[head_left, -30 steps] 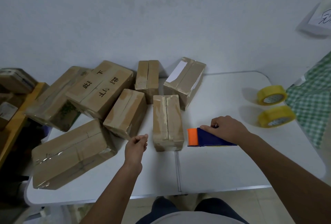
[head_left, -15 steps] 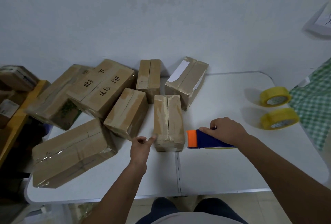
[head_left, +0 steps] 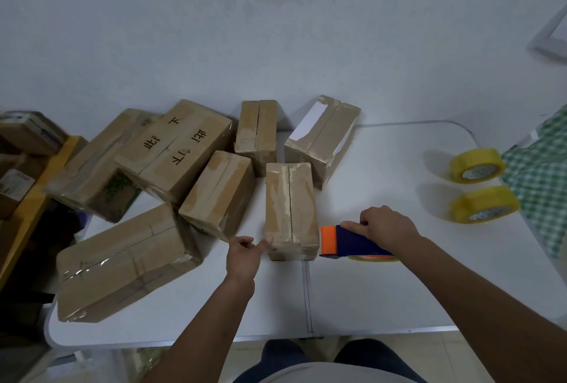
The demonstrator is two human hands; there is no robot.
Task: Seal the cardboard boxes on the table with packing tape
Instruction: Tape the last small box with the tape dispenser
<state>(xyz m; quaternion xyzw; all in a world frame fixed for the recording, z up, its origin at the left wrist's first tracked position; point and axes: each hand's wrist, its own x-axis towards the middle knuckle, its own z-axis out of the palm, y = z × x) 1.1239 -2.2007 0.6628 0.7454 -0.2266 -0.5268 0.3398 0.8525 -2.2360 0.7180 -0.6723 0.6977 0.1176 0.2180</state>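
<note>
A small narrow cardboard box (head_left: 290, 208) stands in the middle of the white table (head_left: 399, 290), its top seam running away from me. My left hand (head_left: 245, 252) is at its near left corner, the thumb touching the box while the other fingers are curled. My right hand (head_left: 385, 224) grips a blue tape dispenser (head_left: 352, 243) with an orange front end, resting on the table just right of the box. Several more cardboard boxes crowd the table's left and back, among them one with black characters (head_left: 175, 149) and a large one at the near left (head_left: 122, 263).
Two yellow tape rolls (head_left: 477, 165) (head_left: 484, 203) lie at the table's right side, beside a green checked cloth (head_left: 543, 177). A white wall rises behind the table. More boxes sit on a yellow shelf (head_left: 33, 198) at the far left.
My left hand has moved right from a loose fist to touch the small box's near left corner. The right hand and dispenser have stayed almost in place.
</note>
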